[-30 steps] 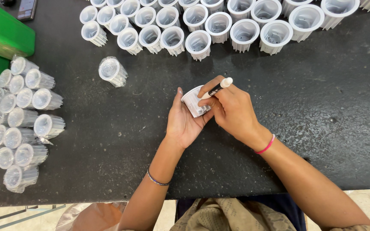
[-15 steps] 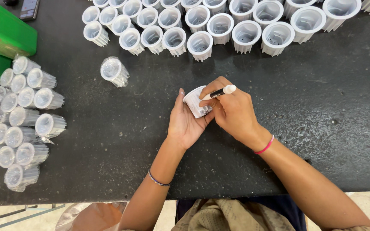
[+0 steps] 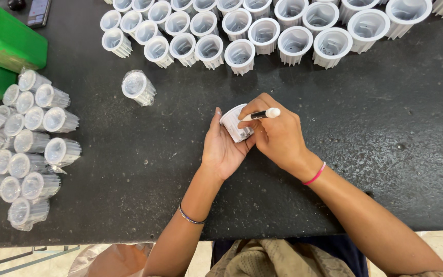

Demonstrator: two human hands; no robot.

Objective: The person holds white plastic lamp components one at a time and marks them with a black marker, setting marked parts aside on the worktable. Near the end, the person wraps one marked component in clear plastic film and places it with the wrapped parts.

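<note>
close in, the left hand (image 3: 224,146) cups a small white ribbed cup (image 3: 236,123), its fingers wrapped around the side so the cup sits tilted in the palm just above the dark surface (image 3: 385,154). the right hand (image 3: 278,136) presses in beside it, fingers pinched shut on a thin black pen with a white cap (image 3: 261,115), the tip pointing into the cup's mouth; whether it touches the inside is hard to tell from here. a little further out to the left, a single wrapped cup (image 3: 138,87) lies on its side. at the far left lies a pile of wrapped cups (image 3: 26,149), with a green bin (image 3: 6,41) behind. farthest back, rows of upright white cups (image 3: 262,31) line the edge.
</note>
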